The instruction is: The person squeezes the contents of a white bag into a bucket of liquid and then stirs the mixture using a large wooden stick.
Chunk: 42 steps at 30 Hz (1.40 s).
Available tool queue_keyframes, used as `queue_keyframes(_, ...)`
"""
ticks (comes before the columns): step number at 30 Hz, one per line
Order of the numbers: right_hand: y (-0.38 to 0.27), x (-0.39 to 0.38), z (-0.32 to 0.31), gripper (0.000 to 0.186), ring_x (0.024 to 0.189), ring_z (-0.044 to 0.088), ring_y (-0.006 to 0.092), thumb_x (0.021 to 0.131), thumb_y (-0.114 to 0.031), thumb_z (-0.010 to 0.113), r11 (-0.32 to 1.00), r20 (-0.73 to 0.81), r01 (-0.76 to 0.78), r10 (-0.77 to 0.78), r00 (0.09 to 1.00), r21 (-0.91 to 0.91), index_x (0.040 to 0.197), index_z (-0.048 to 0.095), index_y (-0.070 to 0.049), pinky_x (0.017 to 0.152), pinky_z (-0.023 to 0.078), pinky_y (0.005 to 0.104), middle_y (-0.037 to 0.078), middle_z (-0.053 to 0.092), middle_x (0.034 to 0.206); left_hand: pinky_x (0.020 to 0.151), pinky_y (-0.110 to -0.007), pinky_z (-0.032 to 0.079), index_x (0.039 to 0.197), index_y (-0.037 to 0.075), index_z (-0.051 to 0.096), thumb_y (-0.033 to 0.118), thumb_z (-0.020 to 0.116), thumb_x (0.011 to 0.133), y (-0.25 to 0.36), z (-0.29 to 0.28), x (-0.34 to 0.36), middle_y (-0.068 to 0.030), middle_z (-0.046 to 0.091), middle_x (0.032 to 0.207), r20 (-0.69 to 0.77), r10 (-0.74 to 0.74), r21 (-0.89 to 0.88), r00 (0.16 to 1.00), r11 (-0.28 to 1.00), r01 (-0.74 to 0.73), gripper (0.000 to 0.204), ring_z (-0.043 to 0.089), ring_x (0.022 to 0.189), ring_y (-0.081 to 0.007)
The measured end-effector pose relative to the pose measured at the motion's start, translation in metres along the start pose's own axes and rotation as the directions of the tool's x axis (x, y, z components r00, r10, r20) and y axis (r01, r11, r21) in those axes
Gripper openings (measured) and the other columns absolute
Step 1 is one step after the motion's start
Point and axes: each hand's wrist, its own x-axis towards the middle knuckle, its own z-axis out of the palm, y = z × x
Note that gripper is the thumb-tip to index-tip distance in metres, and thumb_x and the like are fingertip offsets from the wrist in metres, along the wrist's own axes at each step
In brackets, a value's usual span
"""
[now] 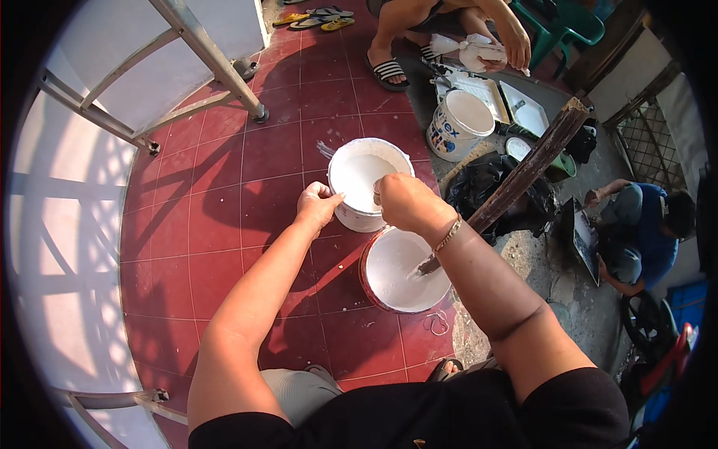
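A white bucket point(345, 212) with white paint or a similar white liquid in it stands on the red tiles in front of me. My left hand point(318, 205) grips its left rim, thumb on the edge. Over the bucket's right side, my right hand point(407, 200) is closed in a fist; what it holds is mostly hidden by the fingers. Nearer to me is a second, red-sided bucket point(368, 284), its inside coated white and holding white liquid. A dark wooden pole point(516, 176) leans in it, the lower end smeared white, passing behind my right forearm.
A metal ladder or scaffold frame point(206, 52) stands at left by the white wall. At the far right are another white bucket point(447, 142), a paint tray point(525, 108) and a black plastic bag point(479, 183). One person crouches ahead holding a white bag point(479, 54); another crouches at right with a dark panel point(583, 239).
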Motion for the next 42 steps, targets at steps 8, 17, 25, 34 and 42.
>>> queue_keyframes(8,0.09,0.14,0.118,0.029,0.111,0.059,0.0321,0.082,-0.012,0.057,0.964,0.26,-0.085,0.152,0.954,-0.254,0.106,0.067,0.001,0.089,0.049,0.0452,0.023,0.063,0.111,0.041,-0.025,0.038,0.079,0.013,0.049,0.024,0.076,0.077,0.004,0.02,0.001,0.0031,0.049,0.07,0.0,0.082,0.065,0.997,0.995,-0.082,0.03,0.043,0.056,-0.0083)
queue_keyframes(17,0.02,0.118,0.064,0.025,0.105,0.063,0.0308,0.084,-0.011,0.058,0.93,0.199,-0.318,0.352,0.914,-0.185,0.105,0.068,-0.002,0.086,0.052,0.0387,0.018,0.065,0.111,0.039,-0.025,0.036,0.079,0.012,0.047,0.022,0.074,0.08,-0.01,0.014,0.009,0.0018,0.049,0.069,0.028,0.149,0.083,0.988,0.985,-0.151,0.029,0.042,0.054,-0.0079)
queue_keyframes(25,0.04,0.127,0.077,0.023,0.101,0.064,0.0314,0.085,-0.011,0.056,0.911,0.159,-0.394,0.41,0.898,-0.123,0.102,0.07,-0.004,0.083,0.053,0.039,0.017,0.067,0.106,0.052,-0.028,0.04,0.077,0.009,0.048,0.02,0.076,0.076,-0.006,0.015,0.007,-0.0025,0.055,0.072,0.018,0.129,0.029,0.992,0.991,-0.129,0.03,0.047,0.06,-0.0104)
queue_keyframes(34,0.08,0.153,0.122,0.024,0.097,0.066,0.0299,0.084,-0.014,0.056,0.941,0.295,-0.205,0.283,0.913,-0.268,0.102,0.071,-0.006,0.082,0.053,0.0373,0.014,0.068,0.104,0.04,-0.024,0.039,0.08,0.011,0.048,0.022,0.075,0.078,-0.007,0.018,0.008,0.0011,0.052,0.073,0.027,0.156,0.063,0.987,0.986,-0.157,0.03,0.046,0.057,-0.0088)
queue_keyframes(42,0.054,0.151,0.105,0.025,0.101,0.065,0.0289,0.082,-0.012,0.059,0.93,0.436,-0.095,0.254,0.863,-0.354,0.103,0.07,-0.006,0.084,0.053,0.0378,0.016,0.067,0.105,0.042,-0.025,0.039,0.078,0.01,0.048,0.02,0.075,0.078,-0.008,0.011,0.007,0.0014,0.052,0.073,-0.006,0.136,0.077,0.991,0.988,-0.135,0.029,0.045,0.055,-0.0079)
